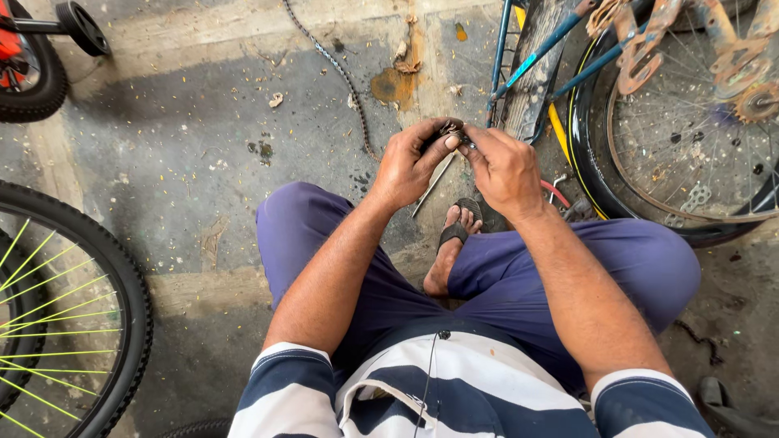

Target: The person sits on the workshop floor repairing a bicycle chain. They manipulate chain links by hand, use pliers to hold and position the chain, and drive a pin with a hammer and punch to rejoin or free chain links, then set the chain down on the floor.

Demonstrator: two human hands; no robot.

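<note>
A small dark metal part (451, 130) sat pinched between both hands (458, 162), pressed together around it. Greasy fingers could have let it slip to the floor (203, 162) below them.

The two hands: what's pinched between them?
In the head view, a small dark metal part sits between the left hand and right hand; too small to identify.

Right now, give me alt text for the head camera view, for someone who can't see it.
A seated person's left hand and right hand pinch a small dark metal part between them above a stained concrete floor. A bicycle chain lies ahead, with bicycle wheels at left and right.
</note>
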